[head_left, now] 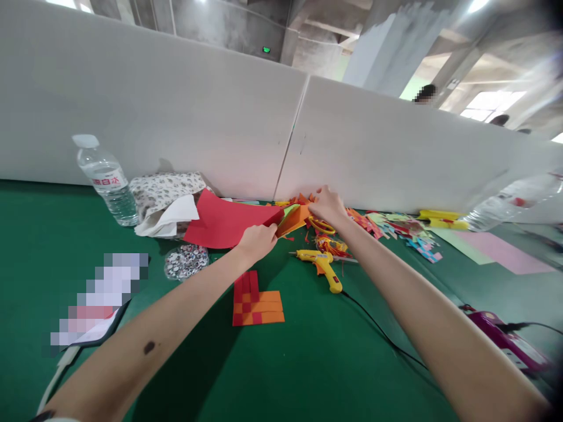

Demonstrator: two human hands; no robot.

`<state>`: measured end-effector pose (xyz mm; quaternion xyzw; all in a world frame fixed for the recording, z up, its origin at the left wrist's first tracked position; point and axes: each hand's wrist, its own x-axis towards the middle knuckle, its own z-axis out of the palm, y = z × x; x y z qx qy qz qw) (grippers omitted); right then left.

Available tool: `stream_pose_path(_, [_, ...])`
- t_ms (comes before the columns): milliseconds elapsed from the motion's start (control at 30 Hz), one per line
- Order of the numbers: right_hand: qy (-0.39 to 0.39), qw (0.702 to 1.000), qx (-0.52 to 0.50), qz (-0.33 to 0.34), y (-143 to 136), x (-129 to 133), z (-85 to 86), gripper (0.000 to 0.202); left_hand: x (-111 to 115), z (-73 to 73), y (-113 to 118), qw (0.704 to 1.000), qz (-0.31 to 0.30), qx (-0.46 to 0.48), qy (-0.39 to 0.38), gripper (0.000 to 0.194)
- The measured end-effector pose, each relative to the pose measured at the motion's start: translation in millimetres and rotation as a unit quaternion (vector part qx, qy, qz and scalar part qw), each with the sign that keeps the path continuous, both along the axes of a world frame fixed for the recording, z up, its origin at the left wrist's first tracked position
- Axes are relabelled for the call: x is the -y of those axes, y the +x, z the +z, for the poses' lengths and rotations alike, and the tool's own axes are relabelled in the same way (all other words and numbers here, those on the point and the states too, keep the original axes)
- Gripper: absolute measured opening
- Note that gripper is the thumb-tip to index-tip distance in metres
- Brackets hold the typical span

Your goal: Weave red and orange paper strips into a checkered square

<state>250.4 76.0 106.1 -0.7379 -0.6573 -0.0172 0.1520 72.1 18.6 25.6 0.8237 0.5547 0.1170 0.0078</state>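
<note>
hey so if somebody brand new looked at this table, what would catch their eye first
Probably the big red sheet, spread toward the back of the green table with its right end at the left hand. Next, the bright yellow glue gun, lying right of centre. Then the woven red-and-orange paper piece, flat and nearer the person.
</note>
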Motion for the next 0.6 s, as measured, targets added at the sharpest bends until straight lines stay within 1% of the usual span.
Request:
stream_pose_path(100, [-0.007,1.0,-0.001,-0.002,6,-5,8.0,0.054,-1,2.1,1,1.0,-0.002,0.005,0.007,0.024])
stream_pose_path(200, [-0.007,1.0,0.004,0.003,3,-6,16.6,0.053,-1,3.4,4,1.0,-0.006,0.007,0.014,0.023])
stream_pose_path(333, [0.013,0.998,0.045,0.029,-12,-7,26.7,0.051,-1,2.4,8,1.0,-0.01,0.008,0.022,0.022])
stream_pose_path(433, [0.024,0.996,0.069,0.047,-26,-12,34.2,0.053,-2,1.7,10,1.0,-0.006,0.006,0.027,0.023])
stream_pose_path(533, [0.015,0.996,0.074,0.043,-35,-21,41.6,0.053,-3,3.3,10,0.999,-0.001,0.006,0.032,0.025])
stream_pose_path(600, [0.009,0.997,0.066,0.033,-35,-27,45.2,0.052,-4,5.1,9,0.999,0.001,0.006,0.035,0.026])
